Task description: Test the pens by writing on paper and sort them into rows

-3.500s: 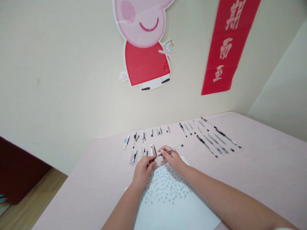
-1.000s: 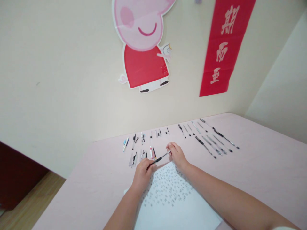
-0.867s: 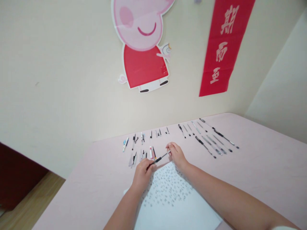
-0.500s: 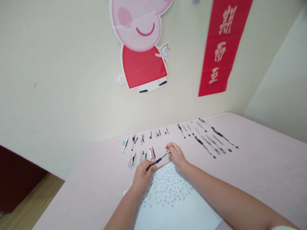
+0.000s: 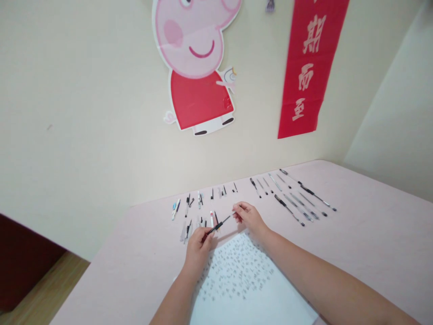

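The pale wall had a big pink-and-red pig cutout stuck on it, plus a red banner with pale lettering off to the right. Wood-look floor and some dark red thing showed bottom left.

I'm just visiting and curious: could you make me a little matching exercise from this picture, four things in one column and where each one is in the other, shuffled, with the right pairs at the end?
Things
1. Left hand
2. Right hand
3. White sheet
4. Red banner

Places
A. On the wall, to the right of the pig cutout
B. At the pale end of the pen
C. On the pink table, beneath the forearms
D. At the dark end of the pen

Right pairs: 1-D, 2-B, 3-C, 4-A
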`<state>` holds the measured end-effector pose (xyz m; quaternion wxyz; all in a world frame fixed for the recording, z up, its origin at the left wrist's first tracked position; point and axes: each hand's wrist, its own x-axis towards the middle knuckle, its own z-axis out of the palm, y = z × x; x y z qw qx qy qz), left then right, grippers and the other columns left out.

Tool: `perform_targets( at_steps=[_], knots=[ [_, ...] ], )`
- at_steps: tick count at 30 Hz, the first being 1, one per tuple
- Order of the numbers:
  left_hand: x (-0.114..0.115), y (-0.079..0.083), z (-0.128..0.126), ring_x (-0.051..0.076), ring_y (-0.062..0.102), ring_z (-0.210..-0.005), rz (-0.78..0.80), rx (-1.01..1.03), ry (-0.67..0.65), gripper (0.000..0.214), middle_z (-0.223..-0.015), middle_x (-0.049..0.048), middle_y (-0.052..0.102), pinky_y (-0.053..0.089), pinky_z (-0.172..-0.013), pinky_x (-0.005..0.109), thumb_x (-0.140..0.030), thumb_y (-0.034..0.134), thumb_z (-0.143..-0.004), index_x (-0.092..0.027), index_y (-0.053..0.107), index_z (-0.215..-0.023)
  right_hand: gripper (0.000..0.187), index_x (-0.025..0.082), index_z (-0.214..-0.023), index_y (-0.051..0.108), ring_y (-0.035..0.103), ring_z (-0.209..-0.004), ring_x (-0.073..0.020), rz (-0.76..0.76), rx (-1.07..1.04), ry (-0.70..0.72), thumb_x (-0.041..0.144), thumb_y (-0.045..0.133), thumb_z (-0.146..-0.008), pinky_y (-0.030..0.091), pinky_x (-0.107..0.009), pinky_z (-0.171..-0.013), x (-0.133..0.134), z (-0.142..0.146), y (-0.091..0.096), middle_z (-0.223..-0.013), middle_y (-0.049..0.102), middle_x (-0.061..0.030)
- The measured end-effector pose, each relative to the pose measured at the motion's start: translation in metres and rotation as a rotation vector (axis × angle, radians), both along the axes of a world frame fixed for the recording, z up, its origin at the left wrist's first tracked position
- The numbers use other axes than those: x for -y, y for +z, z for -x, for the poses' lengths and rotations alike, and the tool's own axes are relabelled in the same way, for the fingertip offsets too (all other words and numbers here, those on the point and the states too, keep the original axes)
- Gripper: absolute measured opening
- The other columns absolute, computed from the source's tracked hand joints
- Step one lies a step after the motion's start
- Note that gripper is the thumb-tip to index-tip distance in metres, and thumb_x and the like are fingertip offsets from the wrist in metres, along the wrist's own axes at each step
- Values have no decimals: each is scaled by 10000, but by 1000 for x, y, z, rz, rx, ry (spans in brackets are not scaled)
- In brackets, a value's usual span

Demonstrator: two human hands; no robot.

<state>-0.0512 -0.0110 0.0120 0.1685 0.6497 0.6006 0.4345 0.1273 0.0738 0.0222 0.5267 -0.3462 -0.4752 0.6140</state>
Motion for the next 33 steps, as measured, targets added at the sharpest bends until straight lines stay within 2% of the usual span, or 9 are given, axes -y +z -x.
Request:
perform_targets(
  at_steps=[3, 6, 10, 14, 18, 21, 26, 30, 33],
  knots=[
    [-1, -4, -1, 139, 538, -617, 41, 115, -1, 221, -713, 26, 600, 467, -580, 283, -320, 549, -762, -164, 668, -861, 335, 165, -662, 595, 394, -399, -79, -31, 62, -7, 494, 658, -647, 301, -211, -396, -4, -3, 3, -451, 473, 50],
    [-2, -9, -3, 115, 547, -583, 121, 356, -6, 366, -734, 8, 575, 516, -539, 276, -387, 582, -743, -172, 609, -1038, 315, 162, -691, 617, 392, -384, -79, -58, 52, -29, 475, 646, -672, 303, -216, -391, -12, -10, 7, -441, 479, 50],
    [-1, -13, -5, 110, 564, -615, 187, 513, -31, 432, -749, -3, 546, 557, -575, 296, -447, 623, -706, -174, 592, -1040, 303, 160, -799, 631, 476, -453, -96, -122, 19, -233, 449, 625, -704, 349, -219, -427, -27, -27, 12, -542, 560, 18],
    [-1, -14, -4, 115, 565, -614, 191, 479, -51, 400, -738, 4, 558, 562, -591, 306, -455, 618, -710, -165, 623, -985, 354, 168, -937, 628, 568, -622, -145, -190, 169, -377, 455, 588, -733, 413, -229, -479, -40, -45, 4, -690, 618, -27],
    [0, -15, -4, 126, 578, -628, 194, 423, -48, 394, -760, 18, 581, 557, -602, 301, -459, 609, -711, -169, 634, -975, 409, 165, -1058, 603, 588, -720, -183, -190, 325, -295, 460, 479, -803, 454, -254, -491, -47, -52, -14, -809, 627, -65],
    [1, -15, -4, 126, 576, -635, 212, 442, -63, 393, -764, 14, 564, 558, -619, 308, -452, 599, -721, -163, 623, -986, 384, 152, -1095, 603, 596, -735, -182, -263, 472, -229, 379, 443, -829, 485, -300, -602, -52, -53, -26, -876, 633, -84],
    [1, -14, -4, 128, 558, -609, 190, 368, -55, 375, -772, 28, 584, 541, -605, 305, -437, 586, -727, -154, 636, -969, 348, 140, -1114, 612, 562, -957, -201, -448, 993, -180, 214, 410, -841, 402, -308, -860, -53, -55, -29, -1016, 637, -109],
    [0, -12, -3, 146, 558, -624, 145, 215, -33, 354, -759, 39, 612, 508, -615, 294, -426, 570, -742, -160, 653, -959, 373, 162, -1172, 573, 566, -941, -195, -429, 1332, -164, 189, 348, -876, 387, -270, -800, -50, -56, -21, -1037, 619, -106],
    [0, -11, -3, 155, 560, -632, 140, 128, -43, 342, -764, 44, 621, 484, -617, 290, -415, 545, -765, -163, 652, -970, 370, 190, -1161, 575, 577, -872, -200, -415, 1486, -142, 176, 342, -874, 374, -269, -728, -48, -55, -18, -972, 617, -99]
  ],
)
